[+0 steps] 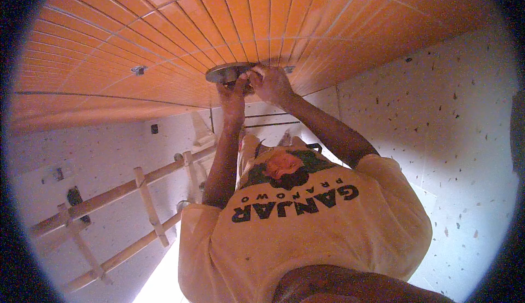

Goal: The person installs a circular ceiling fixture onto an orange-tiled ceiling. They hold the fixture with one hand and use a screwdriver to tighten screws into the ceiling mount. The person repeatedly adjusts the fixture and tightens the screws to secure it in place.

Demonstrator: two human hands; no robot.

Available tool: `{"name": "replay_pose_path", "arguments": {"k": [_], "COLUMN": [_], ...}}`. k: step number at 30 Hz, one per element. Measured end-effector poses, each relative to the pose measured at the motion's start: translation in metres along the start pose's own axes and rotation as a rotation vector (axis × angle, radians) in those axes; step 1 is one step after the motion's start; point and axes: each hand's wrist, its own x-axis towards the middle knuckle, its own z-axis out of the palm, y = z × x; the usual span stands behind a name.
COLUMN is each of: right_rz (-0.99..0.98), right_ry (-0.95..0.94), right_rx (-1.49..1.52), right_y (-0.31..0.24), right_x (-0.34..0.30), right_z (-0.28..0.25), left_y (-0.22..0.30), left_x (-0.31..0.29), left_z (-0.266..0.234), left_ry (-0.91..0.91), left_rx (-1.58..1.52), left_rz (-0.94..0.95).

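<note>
While its fingers are bending partway inward, the left hand (pixel 232 98) is touching the near edge of a dark round fixture (pixel 225 74); whether it is gripping anything, I cannot tell. Half curled, the right hand (pixel 270 86) is meeting the left fingertips at the fixture's 4 o'clock side, its fingers hiding whatever they may be pinching. The fixture is sitting against an orange lined surface (pixel 262 18), its underside lying mostly in shadow. Small metal fittings are projecting from that surface, a left fitting (pixel 138 70) at 9 o'clock and a right fitting (pixel 289 69) at 3. A pale speckled wall (pixel 426 111) is spreading beyond 3 o'clock. Toward 8 o'clock, a dark patch (pixel 74 196) is showing, open box or cover being unclear. A ladder-like wooden frame (pixel 117 194) is slanting at 7 o'clock, and a printed shirt (pixel 306 237) is filling 5 o'clock.
</note>
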Motion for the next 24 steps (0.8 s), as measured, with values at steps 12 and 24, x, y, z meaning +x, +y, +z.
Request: {"name": "replay_pose_path", "arguments": {"k": [12,24], "right_rz": [-0.122,-0.138], "right_ry": [-0.027,-0.326], "right_rx": [-0.169,-0.215], "right_y": [0.005,0.003], "right_x": [-0.001,0.022], "right_z": [0.008,0.006], "left_y": [0.015,0.014], "left_x": [-0.003,0.005], "left_z": [0.007,0.000], "left_ry": [0.057,0.079], "left_rx": [0.029,-0.114], "left_rz": [-0.023,-0.108]}}
